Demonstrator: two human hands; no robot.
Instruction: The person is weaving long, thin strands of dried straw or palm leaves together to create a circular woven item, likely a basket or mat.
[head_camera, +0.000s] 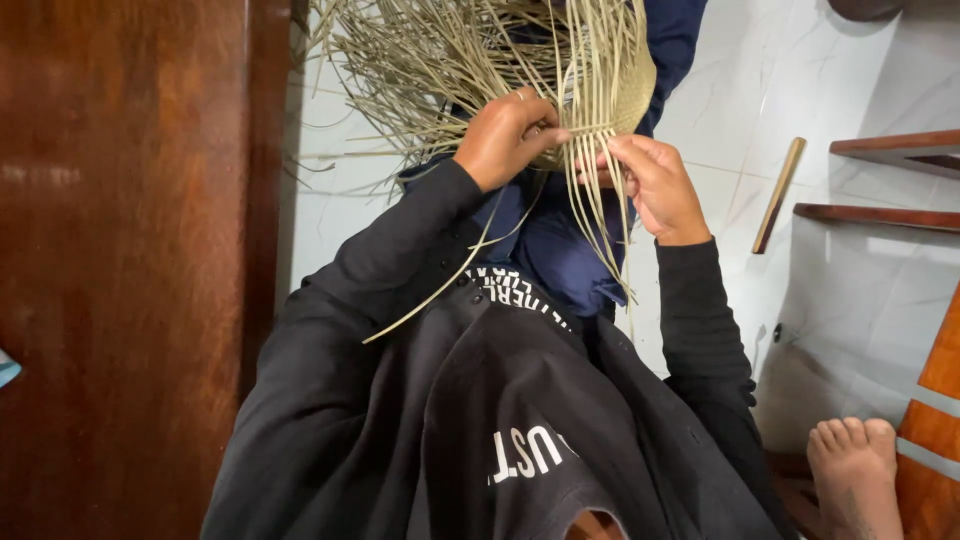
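A partly woven mat of pale dry straw strips rests on my lap over blue trousers, with many loose strands fanning out at the top. My left hand presses on the woven edge, fingers curled around several strands. My right hand pinches a few long strips that hang down toward my body. The two hands are close together at the weave's lower edge. A ring shows on a left finger.
A dark wooden door or panel fills the left side. White marble floor lies to the right, with a wooden stick, wooden stair edges and my bare foot at the bottom right.
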